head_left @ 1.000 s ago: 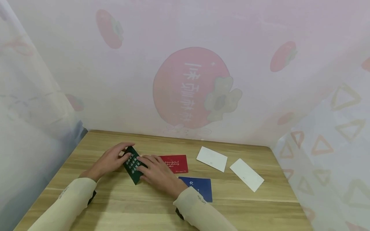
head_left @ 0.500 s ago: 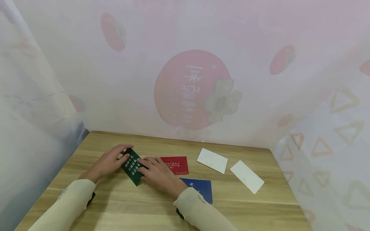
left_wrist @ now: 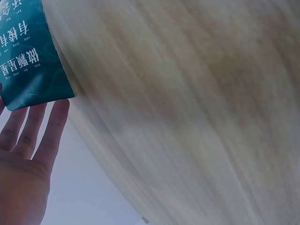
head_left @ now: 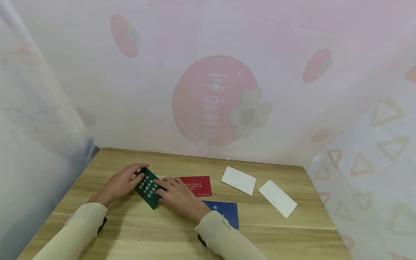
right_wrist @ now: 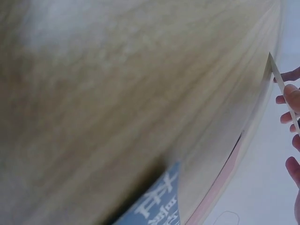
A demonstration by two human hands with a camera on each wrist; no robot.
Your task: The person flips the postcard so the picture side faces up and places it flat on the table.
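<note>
A dark green card (head_left: 148, 189) with white Chinese lettering is held tilted over the left part of the wooden table. My left hand (head_left: 121, 182) pinches its upper left corner, thumb on the printed face and fingers behind, as the left wrist view shows with the card (left_wrist: 35, 84) and the hand (left_wrist: 28, 164). From the other side, my right hand (head_left: 178, 196) grips the card's right edge, index and middle fingers over the lettering. In the right wrist view the card (right_wrist: 276, 72) appears nearly edge-on, and little of the right hand shows at the frame's edge.
Beside the right hand lies a red card (head_left: 199, 186), partly covered by it. A blue card (head_left: 229, 213) lies under the right forearm. Two white cards (head_left: 238, 180) rest farther right on the wooden table (head_left: 156, 238). Printed cloth (head_left: 146, 90) hangs around the table.
The green card leans slightly differently, its lettering a little more visible, while both hands keep hold of it. The other cards stay in place; the head view has shifted slightly.
</note>
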